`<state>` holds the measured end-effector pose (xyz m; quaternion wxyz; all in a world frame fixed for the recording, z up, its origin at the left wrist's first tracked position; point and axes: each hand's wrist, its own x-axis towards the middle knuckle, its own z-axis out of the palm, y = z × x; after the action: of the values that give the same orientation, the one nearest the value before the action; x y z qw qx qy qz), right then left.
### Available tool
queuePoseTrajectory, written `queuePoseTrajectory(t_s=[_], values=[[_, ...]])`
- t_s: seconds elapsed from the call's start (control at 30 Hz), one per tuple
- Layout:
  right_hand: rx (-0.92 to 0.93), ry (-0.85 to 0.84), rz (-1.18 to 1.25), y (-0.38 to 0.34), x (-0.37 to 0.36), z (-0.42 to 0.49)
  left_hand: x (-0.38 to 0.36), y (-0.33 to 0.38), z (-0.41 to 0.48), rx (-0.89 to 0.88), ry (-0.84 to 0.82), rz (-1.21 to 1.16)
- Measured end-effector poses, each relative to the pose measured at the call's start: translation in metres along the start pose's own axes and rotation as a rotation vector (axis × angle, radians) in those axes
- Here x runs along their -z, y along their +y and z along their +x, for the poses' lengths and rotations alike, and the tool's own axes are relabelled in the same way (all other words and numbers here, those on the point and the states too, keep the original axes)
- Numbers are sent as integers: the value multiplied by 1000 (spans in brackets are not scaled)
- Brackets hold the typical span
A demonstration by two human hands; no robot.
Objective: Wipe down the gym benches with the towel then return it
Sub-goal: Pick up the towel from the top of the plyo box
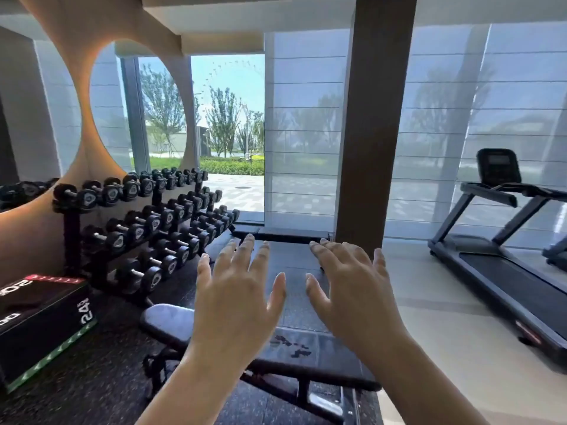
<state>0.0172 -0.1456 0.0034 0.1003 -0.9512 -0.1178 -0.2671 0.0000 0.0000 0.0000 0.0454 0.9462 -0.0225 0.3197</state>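
A black padded gym bench [167,325] lies across the lower middle of the view, with wet smears on its pad near the centre. My left hand [236,296] and my right hand [352,289] are both raised in front of me above the bench, palms down, fingers spread and straight. Neither hand holds anything. No towel is in view.
A three-tier dumbbell rack [144,216] stands to the left. A black plyo box [43,323] sits at the far left on the dark rubber floor. A treadmill [503,265] stands at the right. A brown pillar [374,124] and blinds-covered windows are ahead.
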Motion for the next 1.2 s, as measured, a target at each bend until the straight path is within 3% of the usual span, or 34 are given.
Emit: queuePoseTrajectory(t_s=[0.1, 0.47, 0.73, 1.2], values=[[7, 28, 21, -39, -30, 25, -15, -54, 13, -41, 158, -70], [59, -52, 76, -150, -135, 79, -75, -200, 29, -15, 116, -30], [157, -72, 196, -201, -242, 140, -166, -283, 48, 119, 33, 44], [388, -106, 305, -264, -422, 319, -300, -414, 161, 407, -23, 142]])
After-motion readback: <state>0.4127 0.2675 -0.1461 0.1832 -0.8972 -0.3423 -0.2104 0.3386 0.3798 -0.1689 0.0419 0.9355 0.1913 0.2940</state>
